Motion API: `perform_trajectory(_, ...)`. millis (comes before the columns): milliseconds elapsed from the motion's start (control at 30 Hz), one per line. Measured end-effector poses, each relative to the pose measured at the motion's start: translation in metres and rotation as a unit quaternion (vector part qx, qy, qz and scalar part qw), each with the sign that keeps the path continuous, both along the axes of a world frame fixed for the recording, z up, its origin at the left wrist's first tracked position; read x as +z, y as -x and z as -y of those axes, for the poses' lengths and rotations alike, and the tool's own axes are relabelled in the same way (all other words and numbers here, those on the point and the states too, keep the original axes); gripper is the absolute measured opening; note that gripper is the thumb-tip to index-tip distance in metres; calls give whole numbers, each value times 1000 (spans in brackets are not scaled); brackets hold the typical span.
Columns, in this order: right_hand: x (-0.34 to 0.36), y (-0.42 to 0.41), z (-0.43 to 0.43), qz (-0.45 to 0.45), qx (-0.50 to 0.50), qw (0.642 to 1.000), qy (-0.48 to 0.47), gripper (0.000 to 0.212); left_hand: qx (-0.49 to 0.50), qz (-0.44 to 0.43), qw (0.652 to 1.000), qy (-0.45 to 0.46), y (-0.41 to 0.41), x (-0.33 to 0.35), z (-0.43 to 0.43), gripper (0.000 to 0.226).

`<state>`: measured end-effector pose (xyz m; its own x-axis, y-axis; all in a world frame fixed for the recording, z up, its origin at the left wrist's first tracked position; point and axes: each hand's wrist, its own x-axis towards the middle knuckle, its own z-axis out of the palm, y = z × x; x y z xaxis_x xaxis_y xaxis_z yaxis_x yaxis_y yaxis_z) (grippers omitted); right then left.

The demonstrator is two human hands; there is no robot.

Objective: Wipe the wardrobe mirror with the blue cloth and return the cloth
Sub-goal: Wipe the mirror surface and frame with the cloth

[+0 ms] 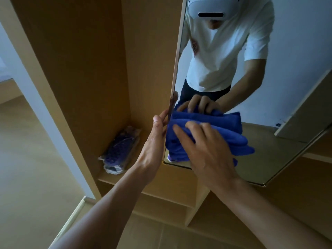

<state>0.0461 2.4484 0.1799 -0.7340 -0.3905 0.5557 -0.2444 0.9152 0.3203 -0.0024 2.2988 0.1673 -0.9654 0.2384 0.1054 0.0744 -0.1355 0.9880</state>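
Right hand (203, 146): fingers spread and nearly straight, palm pressing the blue cloth (224, 135) flat against the glass, not clamped round it. Cloth is plush, folded into thick soft layers, and sits at the lower left corner of the mirror (296, 51).

Left hand (156, 141): thumb in front, fingers behind, pinching the mirror's thin metallic side edge.

Beyond, on a pale wood-grain shelf (143, 139) inside the wardrobe (80, 69): a crinkled clear-plastic package (118, 150) with purple contents, lying against the back corner. Wardrobe panels smooth, flat, tan laminate.
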Motion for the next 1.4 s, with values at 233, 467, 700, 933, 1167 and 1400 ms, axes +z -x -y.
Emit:
perform_trajectory(233, 52, 4, -5, -81, 24, 994, 72, 56, -27, -5, 1000, 10, -4, 0, 0, 45)
perform_trajectory(467, 57, 20, 9, -133, 23, 989, 62, 48, -2, 30, 999, 15, -2, -4, -1, 47)
perform_trajectory(700, -17, 10, 7, 0, 25, 1000, -15, 46, 54, 67, 996, -15, 6, -22, -4, 48)
perform_trajectory(933, 43, 23, -5, -98, 36, 988, 117, 50, 28, 21, 999, 36, 6, -23, -1, 47)
perform_trajectory(1167, -37, 6, -18, 3, 36, 998, -49, 40, 80, 25, 996, 31, 5, -35, -21, 36)
perform_trajectory(1400, 22, 6, -36, -51, 42, 989, 134, 51, 76, 23, 996, 41, -3, -33, -30, 47)
